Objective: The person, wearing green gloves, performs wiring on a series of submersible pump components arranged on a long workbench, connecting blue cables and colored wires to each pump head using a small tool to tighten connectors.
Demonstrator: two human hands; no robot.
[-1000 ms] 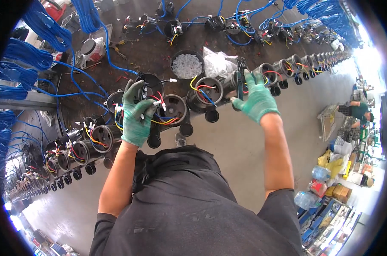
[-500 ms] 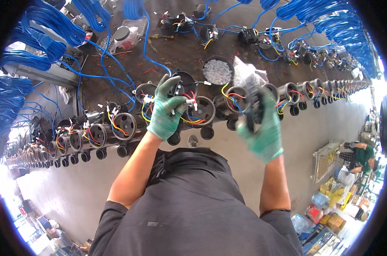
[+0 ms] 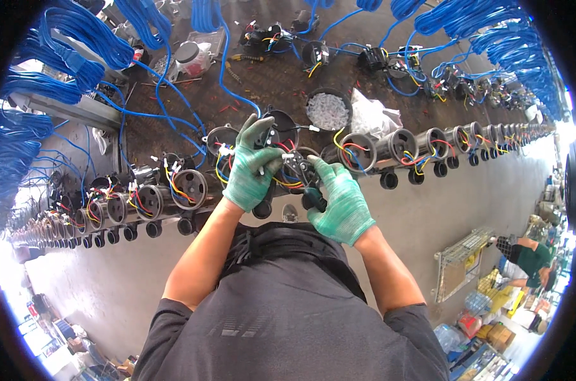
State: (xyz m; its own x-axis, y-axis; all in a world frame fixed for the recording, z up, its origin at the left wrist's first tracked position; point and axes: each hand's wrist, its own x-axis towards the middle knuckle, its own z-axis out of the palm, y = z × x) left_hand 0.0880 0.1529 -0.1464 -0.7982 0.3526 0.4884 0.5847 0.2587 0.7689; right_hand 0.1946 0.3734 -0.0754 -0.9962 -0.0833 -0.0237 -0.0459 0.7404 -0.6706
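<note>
My left hand (image 3: 251, 171), in a green glove, pinches wires with a small white connector cap (image 3: 287, 156) between thumb and forefinger; its other fingers are raised. My right hand (image 3: 342, 206), gloved alike, is closed around black crimping pliers (image 3: 299, 166). The head of the pliers is right at the cap, over a round metal motor housing (image 3: 313, 159) with yellow and red wires hanging from it. Whether the jaws touch the cap I cannot tell. Behind my left hand stands an open black cover (image 3: 281, 124) with a blue cord leading to it.
A black bowl of white connector caps (image 3: 328, 110) and a white plastic bag (image 3: 372, 115) stand beyond my hands. Rows of wired motor housings (image 3: 187, 189) line the bench edge. Bundled blue cords (image 3: 88, 38) hang around. Another person (image 3: 534, 261) is at the far right.
My right hand has swung left and inward with the pliers, bringing their head to the connector cap at my left fingers. My left hand keeps its pinch nearly in place.
</note>
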